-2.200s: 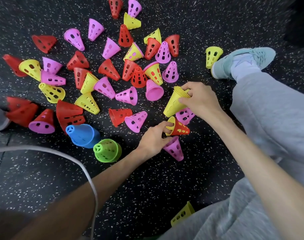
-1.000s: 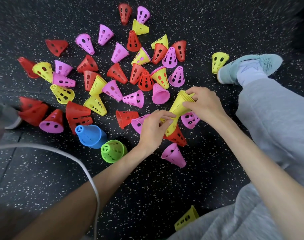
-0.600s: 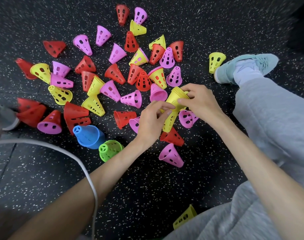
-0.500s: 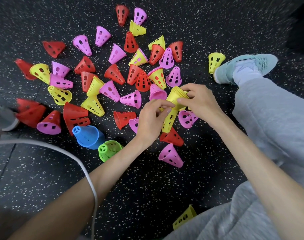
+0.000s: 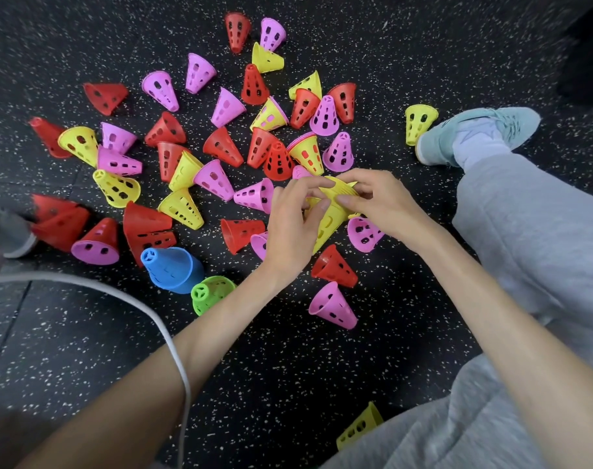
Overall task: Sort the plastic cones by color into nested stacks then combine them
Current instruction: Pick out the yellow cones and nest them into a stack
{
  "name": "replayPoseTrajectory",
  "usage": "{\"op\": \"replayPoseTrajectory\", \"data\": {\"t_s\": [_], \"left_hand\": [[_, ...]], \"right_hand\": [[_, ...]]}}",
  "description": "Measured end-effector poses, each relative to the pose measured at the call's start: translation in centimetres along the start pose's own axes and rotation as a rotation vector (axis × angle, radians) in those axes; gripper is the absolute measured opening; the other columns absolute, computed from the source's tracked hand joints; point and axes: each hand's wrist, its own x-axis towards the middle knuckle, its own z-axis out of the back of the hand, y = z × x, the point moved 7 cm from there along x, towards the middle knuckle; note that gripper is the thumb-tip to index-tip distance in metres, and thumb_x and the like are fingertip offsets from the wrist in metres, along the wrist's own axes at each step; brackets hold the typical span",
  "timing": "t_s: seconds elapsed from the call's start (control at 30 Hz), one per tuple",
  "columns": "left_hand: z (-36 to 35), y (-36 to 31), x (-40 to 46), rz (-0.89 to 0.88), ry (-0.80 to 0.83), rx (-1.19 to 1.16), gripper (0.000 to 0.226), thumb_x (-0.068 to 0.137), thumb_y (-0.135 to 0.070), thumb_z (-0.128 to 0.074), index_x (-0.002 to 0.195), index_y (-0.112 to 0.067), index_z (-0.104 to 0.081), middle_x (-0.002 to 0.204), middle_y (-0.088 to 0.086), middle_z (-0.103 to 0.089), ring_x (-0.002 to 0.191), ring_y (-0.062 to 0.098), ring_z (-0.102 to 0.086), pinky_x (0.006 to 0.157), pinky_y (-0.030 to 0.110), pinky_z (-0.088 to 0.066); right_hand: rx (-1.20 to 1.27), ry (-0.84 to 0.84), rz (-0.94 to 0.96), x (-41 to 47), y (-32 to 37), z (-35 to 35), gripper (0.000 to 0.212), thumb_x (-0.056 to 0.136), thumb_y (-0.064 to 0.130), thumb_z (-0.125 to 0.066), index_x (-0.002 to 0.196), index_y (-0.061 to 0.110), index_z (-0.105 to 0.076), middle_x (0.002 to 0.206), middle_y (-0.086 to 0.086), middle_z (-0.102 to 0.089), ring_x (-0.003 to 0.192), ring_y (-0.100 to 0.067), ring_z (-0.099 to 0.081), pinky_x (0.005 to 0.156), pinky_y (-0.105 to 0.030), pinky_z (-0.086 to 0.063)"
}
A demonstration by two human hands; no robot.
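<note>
Two hands: both meet on one yellow stack (image 5: 328,218) held above the floor (image 5: 288,384), in the single head view.
Left hand (image 5: 293,225): fingers curled round the stack's body from the left, thumb and forefinger near its wide rim.
Right hand (image 5: 378,203): thumb and fingers pinch the wide rim from the right.
Yellow stack: several nested cones, rim up and away, narrow end pointing down toward the person, tilted.
Loose cones: red, pink and yellow ones lie scattered across the floor beyond and left of the hands, most on their sides.
Red cone (image 5: 334,267): on the floor just below the stack's tip.
Pink cone (image 5: 334,306): on its side, nearer the person than the red one.
Blue stack (image 5: 171,269): on its side, left of the left forearm.
Green stack (image 5: 210,294): just beside the blue one, touching it.
Lone yellow cone (image 5: 418,121): beside the shoe (image 5: 474,133).
Cable (image 5: 146,309): crosses the lower left.
</note>
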Motion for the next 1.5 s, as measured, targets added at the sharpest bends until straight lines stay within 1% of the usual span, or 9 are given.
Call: {"op": "replayPoseTrajectory", "data": {"t_s": [0.23, 0.4, 0.67, 0.77, 1.0, 1.13, 1.2, 1.33, 1.5], "left_hand": [[0.3, 0.0, 0.1, -0.003, -0.029, -0.012, 0.025, 0.098, -0.011, -0.066, 0.118, -0.026, -0.066, 0.099, -0.012, -0.062, 0.091, 0.012, -0.046, 0.077, 0.013, -0.034], [0.1, 0.5, 0.1, 0.021, -0.043, -0.039, 0.031, 0.094, -0.014, -0.071, 0.123, -0.022, -0.065, 0.116, -0.010, -0.053, 0.101, 0.012, -0.058, 0.084, 0.016, -0.043], [-1.5, 2.0, -0.5, 0.084, 0.111, -0.099, 0.056, 0.092, -0.033, -0.076, 0.142, -0.026, -0.050, 0.138, -0.010, -0.047, 0.130, 0.009, -0.047, 0.103, 0.042, -0.049], [-1.7, 2.0, -0.8, 0.116, 0.168, -0.115, 0.067, 0.089, -0.032, -0.078, 0.147, -0.029, -0.043, 0.143, -0.010, -0.044, 0.132, 0.009, -0.045, 0.107, 0.039, -0.046], [-2.5, 2.3, -1.2, 0.141, 0.189, -0.139, 0.070, 0.089, -0.029, -0.079, 0.148, -0.029, -0.042, 0.145, -0.010, -0.049, 0.134, 0.012, -0.048, 0.108, 0.038, -0.044], [-3.5, 2.1, -2.2, 0.158, 0.189, -0.166, 0.065, 0.087, -0.030, -0.081, 0.140, -0.038, -0.044, 0.138, -0.017, -0.051, 0.130, 0.005, -0.048, 0.101, 0.017, -0.041], [-3.8, 2.1, -2.6, 0.186, 0.184, -0.172, 0.065, 0.086, -0.031, -0.082, 0.137, -0.042, -0.043, 0.135, -0.020, -0.050, 0.126, 0.002, -0.049, 0.093, 0.012, -0.041], [-4.1, 2.7, -3.3, 0.253, 0.169, -0.161, 0.066, 0.085, -0.034, -0.082, 0.137, -0.040, -0.042, 0.132, -0.020, -0.049, 0.117, 0.001, -0.051, 0.088, 0.023, -0.048], [-4.4, 3.2, -3.5, 0.301, 0.215, -0.184, 0.066, 0.084, -0.039, -0.081, 0.134, -0.047, -0.038, 0.132, -0.022, -0.048, 0.113, 0.002, -0.053, 0.090, 0.035, -0.054]], "right_hand": [[-0.004, 0.042, -0.009, 0.4, -0.2, -0.6, 0.039, 0.083, 0.026, -0.082, 0.118, 0.036, -0.068, 0.105, 0.014, -0.070, 0.111, -0.015, -0.062, 0.104, -0.048, -0.048], [-0.021, 0.023, -0.010, 0.5, -0.7, -0.7, 0.033, 0.089, 0.020, -0.077, 0.116, 0.036, -0.069, 0.097, 0.017, -0.068, 0.112, -0.017, -0.065, 0.102, -0.045, -0.050], [-0.002, 0.025, 0.023, 0.4, -0.5, -0.5, 0.033, 0.089, 0.014, -0.075, 0.115, 0.034, -0.071, 0.096, 0.017, -0.072, 0.111, -0.010, -0.066, 0.100, -0.034, -0.050], [0.006, 0.028, 0.036, 0.4, -0.3, -0.4, 0.035, 0.092, 0.010, -0.073, 0.111, 0.039, -0.069, 0.093, 0.022, -0.071, 0.106, 0.000, -0.064, 0.094, -0.025, -0.046], [0.032, 0.094, 0.064, 0.1, -0.5, -0.8, 0.033, 0.090, 0.006, -0.071, 0.113, 0.029, -0.073, 0.096, 0.011, -0.075, 0.098, -0.001, -0.069, 0.091, -0.029, -0.053], [0.038, 0.137, 0.039, -0.7, -1.2, 0.0, 0.032, 0.093, 0.002, -0.069, 0.111, 0.028, -0.073, 0.095, 0.006, -0.075, 0.086, 0.002, -0.068, 0.078, -0.015, -0.052], [-0.001, 0.111, 0.008, -0.3, -1.9, 1.2, 0.033, 0.094, 0.005, -0.067, 0.115, 0.029, -0.074, 0.100, 0.007, -0.074, 0.092, 0.001, -0.068, 0.081, -0.018, -0.054], [-0.243, 0.038, -0.047, 1.1, -3.8, 4.4, 0.037, 0.094, 0.009, -0.068, 0.115, 0.038, -0.074, 0.109, 0.014, -0.072, 0.105, -0.002, -0.065, 0.095, -0.031, -0.054], [-0.599, 0.222, -0.121, 1.7, -6.4, 6.0, 0.039, 0.097, 0.009, -0.066, 0.124, 0.038, -0.069, 0.147, 0.004, -0.050, 0.138, -0.017, -0.043, 0.111, -0.028, -0.029]]}}
